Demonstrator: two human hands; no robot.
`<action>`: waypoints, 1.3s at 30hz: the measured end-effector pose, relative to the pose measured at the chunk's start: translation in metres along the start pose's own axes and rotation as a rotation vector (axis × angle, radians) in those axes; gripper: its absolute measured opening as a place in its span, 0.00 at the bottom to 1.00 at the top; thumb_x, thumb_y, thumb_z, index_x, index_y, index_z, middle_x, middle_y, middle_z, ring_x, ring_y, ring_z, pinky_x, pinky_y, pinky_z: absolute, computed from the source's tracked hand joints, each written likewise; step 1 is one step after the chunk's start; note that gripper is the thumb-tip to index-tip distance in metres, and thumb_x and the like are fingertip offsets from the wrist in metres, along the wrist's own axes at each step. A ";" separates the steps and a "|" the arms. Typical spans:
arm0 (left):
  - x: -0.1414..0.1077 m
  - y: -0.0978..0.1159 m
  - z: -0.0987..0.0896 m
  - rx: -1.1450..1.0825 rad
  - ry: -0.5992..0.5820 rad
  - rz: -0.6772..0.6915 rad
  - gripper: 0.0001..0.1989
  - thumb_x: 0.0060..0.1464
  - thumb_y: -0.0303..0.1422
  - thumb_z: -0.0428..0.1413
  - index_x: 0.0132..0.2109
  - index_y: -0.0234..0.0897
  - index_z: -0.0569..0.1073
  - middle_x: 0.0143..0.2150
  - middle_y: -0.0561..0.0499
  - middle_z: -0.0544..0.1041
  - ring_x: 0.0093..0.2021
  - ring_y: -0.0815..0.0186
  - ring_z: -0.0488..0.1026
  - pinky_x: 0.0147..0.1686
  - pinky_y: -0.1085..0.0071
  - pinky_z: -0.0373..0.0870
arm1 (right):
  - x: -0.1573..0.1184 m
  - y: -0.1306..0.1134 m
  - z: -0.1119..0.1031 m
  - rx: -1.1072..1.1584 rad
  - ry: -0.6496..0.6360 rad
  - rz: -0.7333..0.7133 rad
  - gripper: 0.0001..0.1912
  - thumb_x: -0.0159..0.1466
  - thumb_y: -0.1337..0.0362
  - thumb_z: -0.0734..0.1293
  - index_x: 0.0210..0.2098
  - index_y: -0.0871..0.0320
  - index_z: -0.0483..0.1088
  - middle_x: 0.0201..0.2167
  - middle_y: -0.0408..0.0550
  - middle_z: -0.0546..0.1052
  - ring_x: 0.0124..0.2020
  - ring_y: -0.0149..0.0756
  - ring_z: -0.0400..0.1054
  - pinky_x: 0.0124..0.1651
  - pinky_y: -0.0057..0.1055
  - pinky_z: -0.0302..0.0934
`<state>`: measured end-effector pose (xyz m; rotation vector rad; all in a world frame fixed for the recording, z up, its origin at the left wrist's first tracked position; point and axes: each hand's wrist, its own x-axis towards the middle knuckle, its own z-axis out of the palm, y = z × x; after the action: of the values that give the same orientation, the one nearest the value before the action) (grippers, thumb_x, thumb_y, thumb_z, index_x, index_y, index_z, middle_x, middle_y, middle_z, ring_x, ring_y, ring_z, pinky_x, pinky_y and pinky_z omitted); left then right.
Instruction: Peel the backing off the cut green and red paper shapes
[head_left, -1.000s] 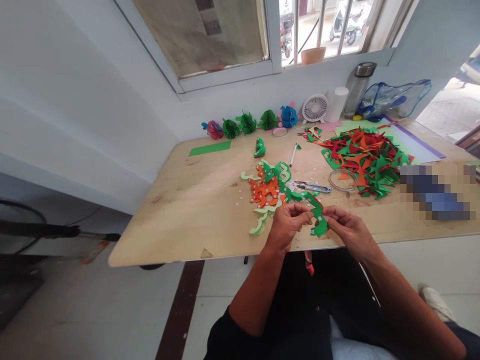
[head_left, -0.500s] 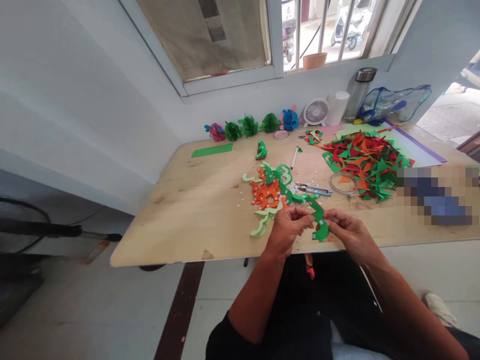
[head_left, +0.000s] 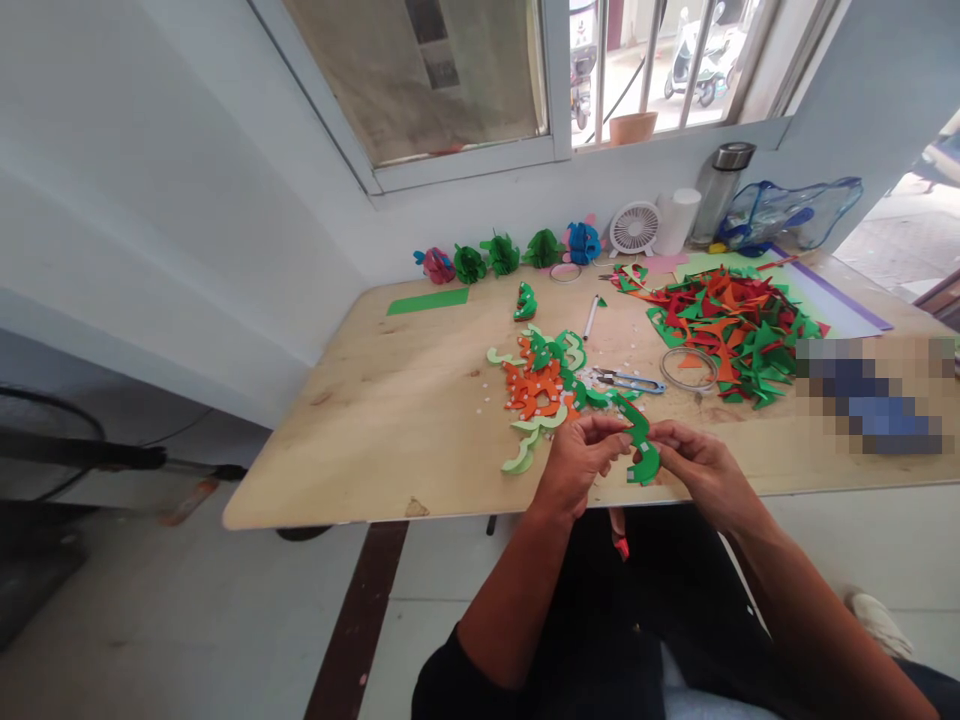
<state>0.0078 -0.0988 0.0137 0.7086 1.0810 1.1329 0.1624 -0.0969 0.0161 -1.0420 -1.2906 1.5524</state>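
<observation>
Between my hands, over the table's front edge, is a wavy green paper piece (head_left: 643, 466) with small white squares on it. My left hand (head_left: 581, 458) pinches its left side with thumb and fingertips. On its right side, my right hand (head_left: 694, 462) holds it the same way. Just behind my left hand lie orange cut pieces (head_left: 534, 388) with small white squares, mixed with green and pale green wavy pieces (head_left: 525, 452). Blue-handled snips (head_left: 634, 382) rest behind the held piece.
A large heap of red, orange and green scraps (head_left: 739, 325) covers the table's right side, beside a metal ring (head_left: 688, 368). Along the wall stand folded paper figures (head_left: 502, 254), a small white fan (head_left: 634, 230) and a bottle (head_left: 721, 195). A pen (head_left: 591, 318) lies mid-table.
The view has shifted slightly. Both hands keep their hold on the green piece, with almost no movement.
</observation>
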 end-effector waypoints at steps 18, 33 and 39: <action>0.000 0.000 -0.001 -0.009 -0.013 0.023 0.10 0.36 0.34 0.66 0.26 0.31 0.77 0.21 0.51 0.75 0.18 0.76 0.60 0.19 0.76 0.52 | 0.000 0.003 0.000 0.040 0.015 0.011 0.14 0.54 0.53 0.72 0.33 0.57 0.75 0.28 0.46 0.79 0.29 0.35 0.73 0.34 0.30 0.68; 0.008 -0.002 0.001 0.013 0.066 0.047 0.10 0.34 0.35 0.66 0.25 0.32 0.77 0.19 0.51 0.74 0.17 0.76 0.61 0.17 0.77 0.53 | 0.004 0.000 0.006 -0.046 0.041 -0.013 0.17 0.55 0.50 0.70 0.33 0.58 0.74 0.25 0.46 0.78 0.25 0.33 0.71 0.29 0.28 0.67; 0.010 0.002 0.001 0.021 0.056 0.067 0.10 0.34 0.34 0.65 0.25 0.32 0.77 0.19 0.51 0.74 0.18 0.75 0.62 0.18 0.77 0.53 | 0.006 0.005 0.007 -0.043 0.067 -0.032 0.17 0.55 0.50 0.69 0.35 0.58 0.74 0.26 0.46 0.77 0.27 0.33 0.70 0.30 0.28 0.66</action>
<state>0.0082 -0.0882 0.0126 0.7372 1.1250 1.2062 0.1532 -0.0942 0.0118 -1.0861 -1.2931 1.4599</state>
